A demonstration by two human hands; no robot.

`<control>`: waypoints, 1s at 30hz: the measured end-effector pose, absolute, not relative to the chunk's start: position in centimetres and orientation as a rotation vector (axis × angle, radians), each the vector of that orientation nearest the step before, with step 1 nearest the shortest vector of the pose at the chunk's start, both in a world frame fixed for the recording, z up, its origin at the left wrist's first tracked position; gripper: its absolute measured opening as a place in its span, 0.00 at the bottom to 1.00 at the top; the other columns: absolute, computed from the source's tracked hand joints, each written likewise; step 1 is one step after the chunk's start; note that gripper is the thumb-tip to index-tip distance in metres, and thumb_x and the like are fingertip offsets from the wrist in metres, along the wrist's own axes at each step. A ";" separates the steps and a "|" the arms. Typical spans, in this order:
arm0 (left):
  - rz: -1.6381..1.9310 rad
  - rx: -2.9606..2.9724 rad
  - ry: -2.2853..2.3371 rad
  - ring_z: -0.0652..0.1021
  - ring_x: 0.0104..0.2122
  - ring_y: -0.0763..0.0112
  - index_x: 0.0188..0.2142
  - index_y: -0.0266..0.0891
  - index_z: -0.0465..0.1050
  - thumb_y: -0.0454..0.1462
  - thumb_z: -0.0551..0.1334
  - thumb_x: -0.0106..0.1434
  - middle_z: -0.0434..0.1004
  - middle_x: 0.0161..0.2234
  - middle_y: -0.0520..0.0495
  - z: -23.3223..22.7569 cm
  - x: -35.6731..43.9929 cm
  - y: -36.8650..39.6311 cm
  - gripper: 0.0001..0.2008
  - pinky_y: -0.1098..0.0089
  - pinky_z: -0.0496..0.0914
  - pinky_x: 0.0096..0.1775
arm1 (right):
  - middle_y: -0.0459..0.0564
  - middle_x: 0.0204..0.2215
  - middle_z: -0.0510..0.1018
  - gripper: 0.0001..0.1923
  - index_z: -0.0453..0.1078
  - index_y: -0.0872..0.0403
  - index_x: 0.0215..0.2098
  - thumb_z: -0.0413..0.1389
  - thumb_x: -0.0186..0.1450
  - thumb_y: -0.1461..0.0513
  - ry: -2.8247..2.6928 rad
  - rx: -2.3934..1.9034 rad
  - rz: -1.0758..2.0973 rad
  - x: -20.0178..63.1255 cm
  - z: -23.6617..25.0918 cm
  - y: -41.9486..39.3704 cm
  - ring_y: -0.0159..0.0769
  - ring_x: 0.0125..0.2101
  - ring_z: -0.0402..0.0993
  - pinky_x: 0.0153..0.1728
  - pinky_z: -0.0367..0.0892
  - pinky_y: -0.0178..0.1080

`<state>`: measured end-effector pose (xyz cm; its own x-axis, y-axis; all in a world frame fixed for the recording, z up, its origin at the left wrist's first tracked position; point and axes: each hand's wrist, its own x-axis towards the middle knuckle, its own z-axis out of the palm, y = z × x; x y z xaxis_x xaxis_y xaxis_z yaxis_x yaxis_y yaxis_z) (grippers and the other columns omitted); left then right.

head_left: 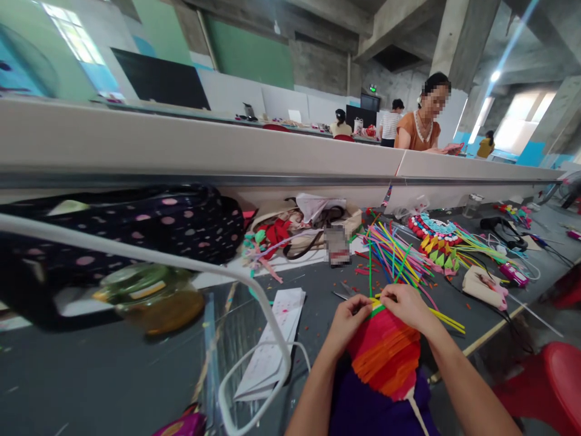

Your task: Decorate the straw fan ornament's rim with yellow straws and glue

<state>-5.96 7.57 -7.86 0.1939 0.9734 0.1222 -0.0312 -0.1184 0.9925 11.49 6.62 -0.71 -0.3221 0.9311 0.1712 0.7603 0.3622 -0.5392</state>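
Woven straw piece (385, 357) lies at worktop (113, 375) edge, near the body. L hand (347, 318) & R hand (406, 306) grips pinched shut on its top rim. Risk: a slip there loosens the weave. Loose straws (394, 251) beyond.

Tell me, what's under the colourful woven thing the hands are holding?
Under the woven piece lies purple cloth, likely the person's lap. The left hand and right hand pinch its top edge. The rest underneath is covered.
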 end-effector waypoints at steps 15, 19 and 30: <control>1.165 1.350 0.957 0.69 0.26 0.72 0.27 0.36 0.74 0.40 0.64 0.52 0.72 0.25 0.52 -7.9 -5.6 7.5 0.08 0.73 0.62 0.31 | 0.45 0.27 0.79 0.08 0.72 0.52 0.28 0.52 0.61 0.65 -2.149 -1.471 0.525 11.7 -0.4 6.3 0.33 0.30 0.74 0.32 0.61 0.31; 1.171 1.296 0.949 0.70 0.26 0.72 0.27 0.36 0.73 0.38 0.63 0.51 0.73 0.25 0.52 -7.5 -5.5 7.3 0.07 0.73 0.61 0.31 | 0.45 0.27 0.79 0.08 0.71 0.52 0.27 0.51 0.61 0.65 -2.135 -1.468 0.536 11.8 -0.5 6.2 0.34 0.30 0.74 0.32 0.60 0.31; 1.139 1.250 0.895 0.68 0.25 0.76 0.32 0.35 0.72 0.35 0.64 0.51 0.70 0.25 0.54 -7.4 -5.7 6.9 0.08 0.75 0.61 0.30 | 0.44 0.26 0.77 0.08 0.72 0.53 0.28 0.51 0.62 0.64 -2.147 -1.408 0.607 12.6 -0.8 6.6 0.33 0.28 0.71 0.29 0.59 0.31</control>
<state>-5.75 6.93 -7.35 0.2342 0.9690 0.0788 -0.1528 -0.0434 0.9873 12.55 6.59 -0.84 -0.3418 0.9258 0.1616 0.7040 0.3661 -0.6086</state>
